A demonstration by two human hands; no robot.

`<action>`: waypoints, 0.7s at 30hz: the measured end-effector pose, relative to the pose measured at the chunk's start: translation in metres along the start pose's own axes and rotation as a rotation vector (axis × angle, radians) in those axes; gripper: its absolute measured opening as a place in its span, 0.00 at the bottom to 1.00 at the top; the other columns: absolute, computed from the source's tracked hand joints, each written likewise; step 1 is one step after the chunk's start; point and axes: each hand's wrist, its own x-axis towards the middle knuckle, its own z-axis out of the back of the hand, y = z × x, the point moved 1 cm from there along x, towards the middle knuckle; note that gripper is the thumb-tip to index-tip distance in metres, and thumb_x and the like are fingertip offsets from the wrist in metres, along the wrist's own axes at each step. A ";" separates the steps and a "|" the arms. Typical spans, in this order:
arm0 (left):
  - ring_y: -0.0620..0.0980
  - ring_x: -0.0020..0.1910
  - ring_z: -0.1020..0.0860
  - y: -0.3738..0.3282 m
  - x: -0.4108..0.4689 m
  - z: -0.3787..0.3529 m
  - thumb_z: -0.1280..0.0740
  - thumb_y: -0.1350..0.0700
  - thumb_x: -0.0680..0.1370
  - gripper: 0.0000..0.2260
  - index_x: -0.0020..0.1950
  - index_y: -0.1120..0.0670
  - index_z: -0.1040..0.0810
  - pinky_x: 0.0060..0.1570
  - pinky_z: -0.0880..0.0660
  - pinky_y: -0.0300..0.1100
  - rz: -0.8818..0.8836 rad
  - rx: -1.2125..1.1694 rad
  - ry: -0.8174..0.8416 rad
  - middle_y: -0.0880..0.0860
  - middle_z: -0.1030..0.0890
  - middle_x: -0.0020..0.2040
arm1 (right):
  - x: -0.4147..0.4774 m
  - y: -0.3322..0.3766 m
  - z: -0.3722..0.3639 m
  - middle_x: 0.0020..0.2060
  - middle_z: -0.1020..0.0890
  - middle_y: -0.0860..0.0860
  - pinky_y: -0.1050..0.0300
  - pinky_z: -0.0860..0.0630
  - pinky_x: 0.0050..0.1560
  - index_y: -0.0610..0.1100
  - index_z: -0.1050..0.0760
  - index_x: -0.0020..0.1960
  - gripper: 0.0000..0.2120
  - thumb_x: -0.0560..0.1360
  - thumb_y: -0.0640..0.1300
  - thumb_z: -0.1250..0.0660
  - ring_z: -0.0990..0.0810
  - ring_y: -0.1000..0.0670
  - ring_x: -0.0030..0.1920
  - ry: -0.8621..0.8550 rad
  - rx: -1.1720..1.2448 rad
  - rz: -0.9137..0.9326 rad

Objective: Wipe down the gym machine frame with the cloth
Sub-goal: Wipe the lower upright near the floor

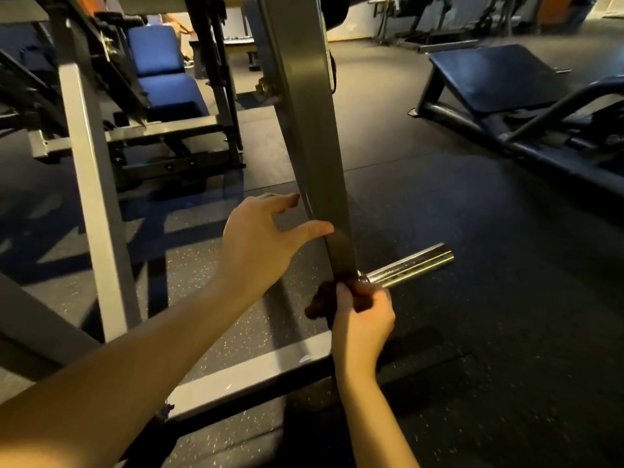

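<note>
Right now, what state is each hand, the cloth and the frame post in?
left hand: open, thumb against the frame post.
right hand: grips the cloth.
cloth: bunched, pressed to the post's foot.
frame post: slanted, cloth at its foot.
chrome peg: bare, no plates loaded.

A gym is indicated by the speckled rubber floor (472, 298) spread under the right hand's (363, 314) grip on the cloth (319, 304), the chrome weight peg (412, 263) seen just beside that grip, and the blue padded seat (158, 62) and padded bench (496, 76) set well beyond it.
</note>
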 end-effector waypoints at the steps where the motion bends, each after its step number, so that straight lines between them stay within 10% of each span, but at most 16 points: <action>1: 0.45 0.63 0.20 0.001 0.000 -0.001 0.40 0.17 0.62 0.47 0.68 0.47 0.19 0.65 0.23 0.54 0.004 -0.005 -0.005 0.45 0.17 0.64 | 0.000 0.005 -0.004 0.53 0.16 0.50 0.50 0.17 0.51 0.58 0.22 0.50 0.06 0.76 0.47 0.28 0.15 0.52 0.51 0.027 -0.004 0.024; 8: 0.42 0.63 0.21 0.000 -0.005 -0.004 0.38 0.20 0.66 0.41 0.68 0.47 0.20 0.65 0.23 0.53 0.004 -0.048 0.006 0.44 0.18 0.64 | -0.005 -0.028 0.009 0.49 0.15 0.51 0.56 0.19 0.53 0.52 0.22 0.52 0.09 0.76 0.39 0.30 0.15 0.52 0.53 -0.111 -0.011 -0.175; 11: 0.44 0.61 0.21 -0.002 -0.010 -0.009 0.37 0.26 0.66 0.37 0.67 0.47 0.20 0.62 0.22 0.52 0.025 -0.066 -0.012 0.45 0.17 0.62 | 0.003 0.008 -0.003 0.51 0.16 0.49 0.47 0.17 0.51 0.57 0.21 0.50 0.06 0.74 0.49 0.28 0.14 0.49 0.51 -0.009 -0.028 -0.002; 15: 0.44 0.59 0.20 0.003 -0.015 -0.015 0.35 0.26 0.66 0.37 0.67 0.47 0.19 0.62 0.22 0.52 0.082 -0.110 -0.021 0.45 0.17 0.61 | 0.000 0.034 -0.004 0.51 0.20 0.55 0.60 0.19 0.48 0.53 0.23 0.47 0.06 0.77 0.43 0.28 0.17 0.56 0.50 0.005 -0.037 0.199; 21: 0.41 0.62 0.22 0.014 -0.033 -0.036 0.29 0.34 0.71 0.30 0.70 0.48 0.22 0.65 0.24 0.45 0.138 -0.103 0.066 0.44 0.18 0.65 | 0.019 -0.057 0.031 0.50 0.18 0.50 0.53 0.22 0.58 0.48 0.23 0.50 0.09 0.79 0.34 0.33 0.18 0.53 0.53 -0.212 -0.041 -0.285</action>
